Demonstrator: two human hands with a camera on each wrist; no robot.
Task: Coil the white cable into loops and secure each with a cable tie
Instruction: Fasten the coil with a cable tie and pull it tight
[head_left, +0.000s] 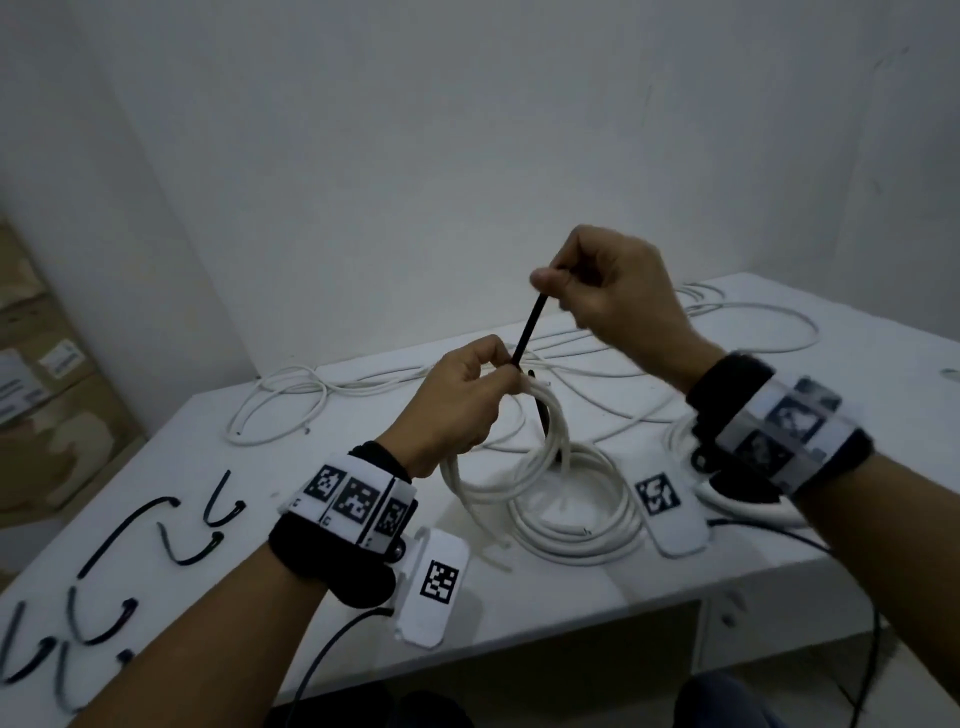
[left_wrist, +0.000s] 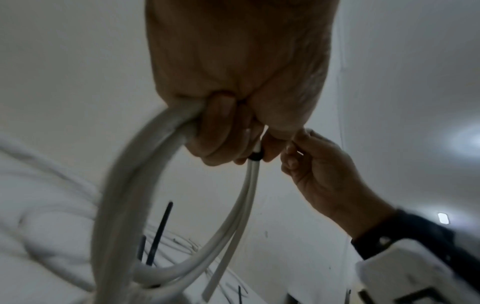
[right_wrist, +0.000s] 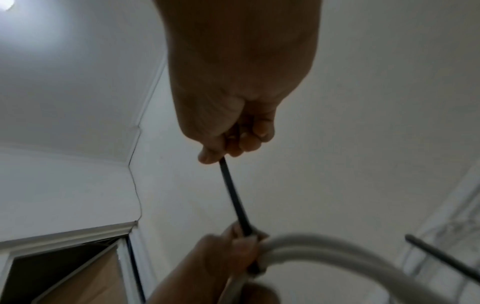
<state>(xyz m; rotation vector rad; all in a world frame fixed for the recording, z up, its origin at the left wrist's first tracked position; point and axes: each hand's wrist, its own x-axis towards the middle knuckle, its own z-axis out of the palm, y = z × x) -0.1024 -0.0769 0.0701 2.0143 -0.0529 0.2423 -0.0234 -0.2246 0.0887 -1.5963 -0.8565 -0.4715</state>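
My left hand (head_left: 470, 395) grips a bundle of white cable loops (head_left: 558, 431) lifted above the white table (head_left: 208, 447); in the left wrist view its fingers (left_wrist: 221, 131) curl round the coil (left_wrist: 145, 164). A black cable tie (head_left: 525, 332) wraps the bundle at my left fingers. Higher up and further right, my right hand (head_left: 587, 291) pinches the tie's tail and holds it taut; the right wrist view shows the tie (right_wrist: 233, 197) running from my right hand (right_wrist: 228, 148) down to the left hand (right_wrist: 233, 253). A second coil (head_left: 576, 514) lies on the table below.
Several loose black cable ties (head_left: 124, 535) lie on the table's left part. Uncoiled white cable (head_left: 280, 410) sprawls across the back of the table (head_left: 753, 317). Cardboard boxes (head_left: 47, 395) stand at the far left. The table's front edge runs just before my forearms.
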